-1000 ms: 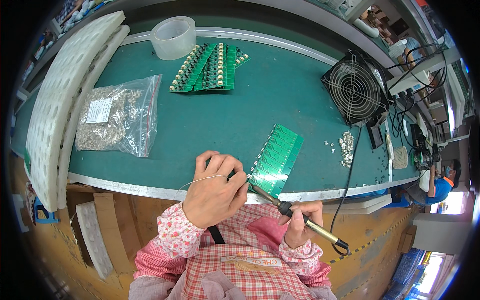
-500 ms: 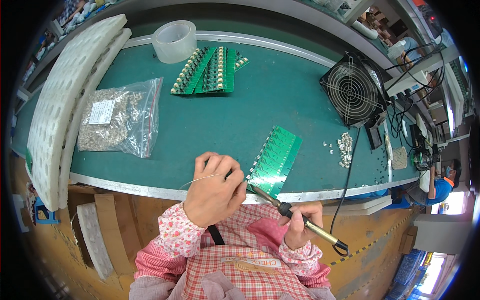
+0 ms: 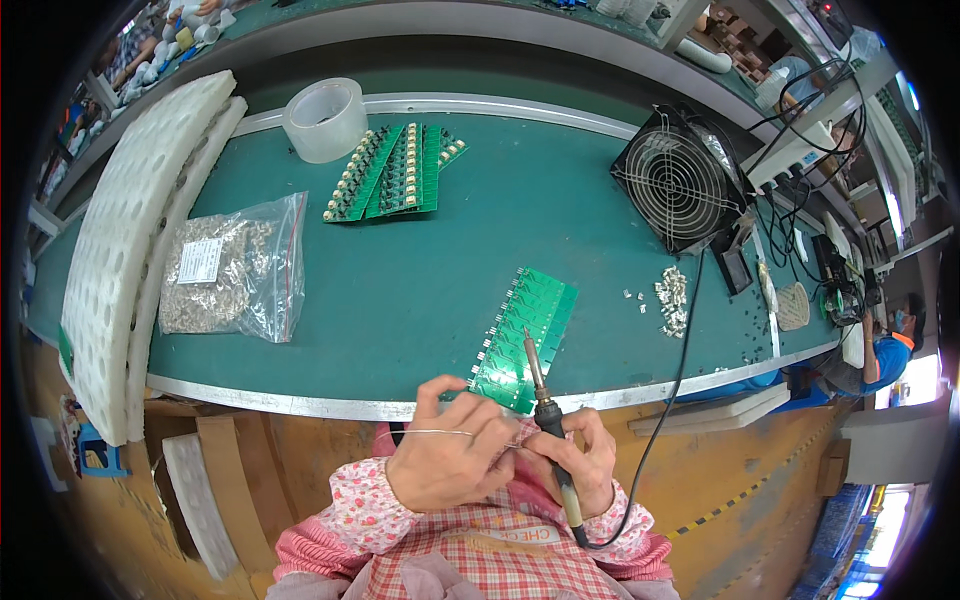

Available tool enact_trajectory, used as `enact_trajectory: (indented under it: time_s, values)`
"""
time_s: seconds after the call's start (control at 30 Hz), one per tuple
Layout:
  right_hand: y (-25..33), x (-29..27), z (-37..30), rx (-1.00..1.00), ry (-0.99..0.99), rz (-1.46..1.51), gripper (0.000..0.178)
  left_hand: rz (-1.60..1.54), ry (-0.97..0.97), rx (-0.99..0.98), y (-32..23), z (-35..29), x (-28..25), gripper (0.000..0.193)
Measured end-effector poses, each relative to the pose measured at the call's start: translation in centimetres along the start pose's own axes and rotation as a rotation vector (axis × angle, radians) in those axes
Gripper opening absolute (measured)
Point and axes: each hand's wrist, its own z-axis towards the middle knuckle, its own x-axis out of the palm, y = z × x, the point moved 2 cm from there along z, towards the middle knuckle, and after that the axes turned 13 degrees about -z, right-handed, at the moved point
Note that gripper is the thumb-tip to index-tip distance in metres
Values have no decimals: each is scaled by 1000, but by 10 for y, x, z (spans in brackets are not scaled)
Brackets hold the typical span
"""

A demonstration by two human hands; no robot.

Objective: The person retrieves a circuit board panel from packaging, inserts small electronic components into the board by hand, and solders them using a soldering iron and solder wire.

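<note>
My left hand (image 3: 455,450) is closed on a thin silvery solder wire (image 3: 440,432), which runs across the backs of its fingers. My right hand (image 3: 590,470) grips a soldering iron (image 3: 549,415) with a black collar and a brass-coloured handle. Its tip points away from me, over a green circuit board (image 3: 545,310); whether it touches the board cannot be told. The board lies at a slant by the front edge of the bench, with small metal parts along its left side. Both hands' fingertips meet just in front of the bench edge, near the wire.
Left on the green bench (image 3: 390,290) are a bag of small parts (image 3: 225,285) and white foam trays (image 3: 130,240). Farther back stand a tape roll (image 3: 325,120) and stacked boards (image 3: 410,175). To the right are a fan (image 3: 675,185), a pile of small parts (image 3: 672,300) and the iron's cable (image 3: 680,375).
The iron has swung from pointing left at the board's near corner to pointing away over the board. My hands have come together, lower and nearer to me. The view has shifted slightly.
</note>
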Motion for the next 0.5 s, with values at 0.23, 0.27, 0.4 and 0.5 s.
enact_trajectory:
  time_s: [0.23, 0.27, 0.4, 0.5]
  values:
    - [-43, -10, 43, 58, 20, 42, 24, 119, -20, -116, 19, -17, -18, 21]
    - [-47, -10, 56, 29, -39, -63, 27, 78, -83, -191, 22, -20, -24, 22]
    - [-53, -3, 95, -42, -63, -299, 38, -99, -235, -369, 32, -27, -33, 26]
    - [-59, 10, 102, 1, 73, -210, 38, -195, -257, -424, 35, -26, -35, 29]
